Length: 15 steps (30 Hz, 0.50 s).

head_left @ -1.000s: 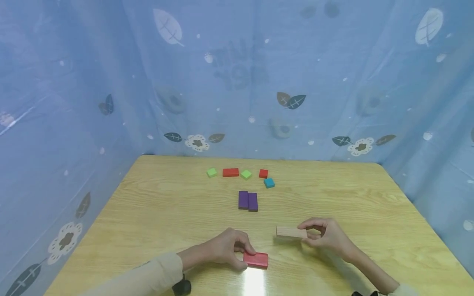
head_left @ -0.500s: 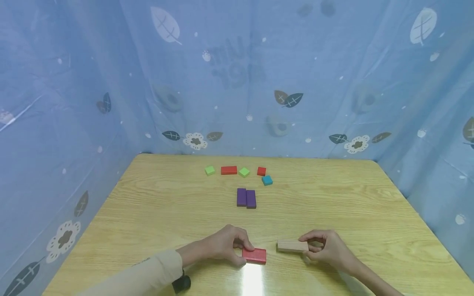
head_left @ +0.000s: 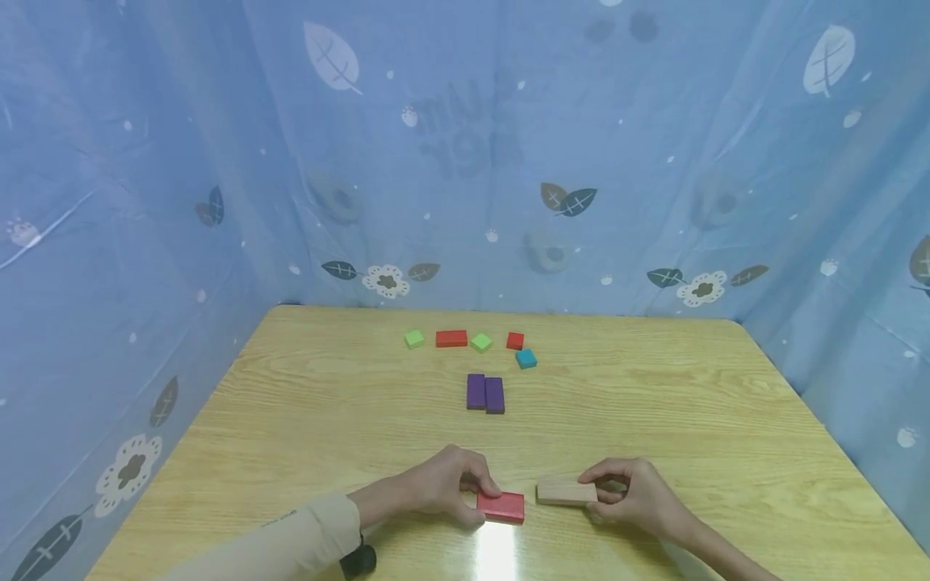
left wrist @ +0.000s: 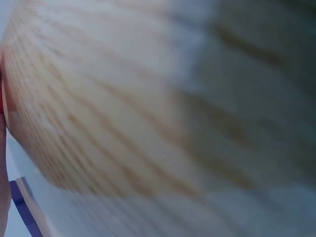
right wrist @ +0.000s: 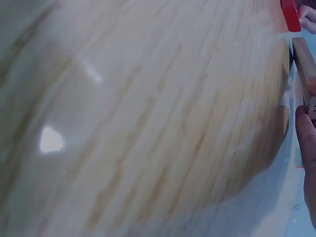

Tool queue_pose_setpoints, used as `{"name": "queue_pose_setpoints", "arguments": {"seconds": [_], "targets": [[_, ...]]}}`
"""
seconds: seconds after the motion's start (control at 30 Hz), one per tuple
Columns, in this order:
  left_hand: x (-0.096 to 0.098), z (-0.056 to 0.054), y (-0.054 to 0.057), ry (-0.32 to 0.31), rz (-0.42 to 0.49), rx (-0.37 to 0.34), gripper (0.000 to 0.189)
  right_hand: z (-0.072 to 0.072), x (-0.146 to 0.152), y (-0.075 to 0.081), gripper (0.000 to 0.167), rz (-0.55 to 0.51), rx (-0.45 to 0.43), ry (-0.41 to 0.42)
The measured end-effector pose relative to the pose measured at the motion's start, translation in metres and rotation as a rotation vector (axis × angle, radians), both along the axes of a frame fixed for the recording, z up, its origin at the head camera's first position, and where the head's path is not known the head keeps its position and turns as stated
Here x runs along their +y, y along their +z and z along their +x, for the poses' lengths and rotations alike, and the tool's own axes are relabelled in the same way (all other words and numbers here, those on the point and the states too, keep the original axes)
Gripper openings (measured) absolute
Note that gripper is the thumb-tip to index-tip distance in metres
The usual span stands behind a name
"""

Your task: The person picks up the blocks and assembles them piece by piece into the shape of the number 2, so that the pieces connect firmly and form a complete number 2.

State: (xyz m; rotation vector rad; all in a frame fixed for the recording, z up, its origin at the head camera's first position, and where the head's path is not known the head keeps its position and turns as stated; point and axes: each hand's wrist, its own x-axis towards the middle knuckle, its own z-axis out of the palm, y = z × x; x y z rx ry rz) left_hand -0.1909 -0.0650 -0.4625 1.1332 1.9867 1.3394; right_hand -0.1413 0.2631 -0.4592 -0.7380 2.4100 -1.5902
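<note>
In the head view, my left hand (head_left: 445, 488) pinches the left end of a flat red block (head_left: 506, 507) between thumb and fingers, close to the table's near side. To its right, a plain wooden block (head_left: 563, 491) points leftward at the red one, with a small gap between them. My right hand (head_left: 643, 496) grips the wooden block by its right end. The right wrist view has the wooden block (right wrist: 302, 57) in the fingers at the right edge, just below the red block (right wrist: 290, 16). Only a sliver of red shows at the left wrist view's edge.
Two purple blocks (head_left: 484, 394) lie side by side farther back on the wood-grain table (head_left: 327, 403). Behind them are a long red block (head_left: 452, 339), two green blocks (head_left: 482, 343), a small red block (head_left: 515, 340) and a blue block (head_left: 526, 359). A blue patterned curtain (head_left: 465, 242) surrounds the table.
My right hand has brought the wooden block nearer to me and slightly left, lower and closer to the red block. My left hand has stayed in place with the red block.
</note>
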Motion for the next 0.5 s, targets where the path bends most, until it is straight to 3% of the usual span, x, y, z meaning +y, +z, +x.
{"name": "queue_pose_setpoints", "arguments": {"seconds": [0.5], "targets": [[0.000, 0.000, 0.000, -0.008, -0.003, 0.100, 0.033, -0.001, -0.011, -0.004, 0.025, -0.036, -0.050, 0.044]]}}
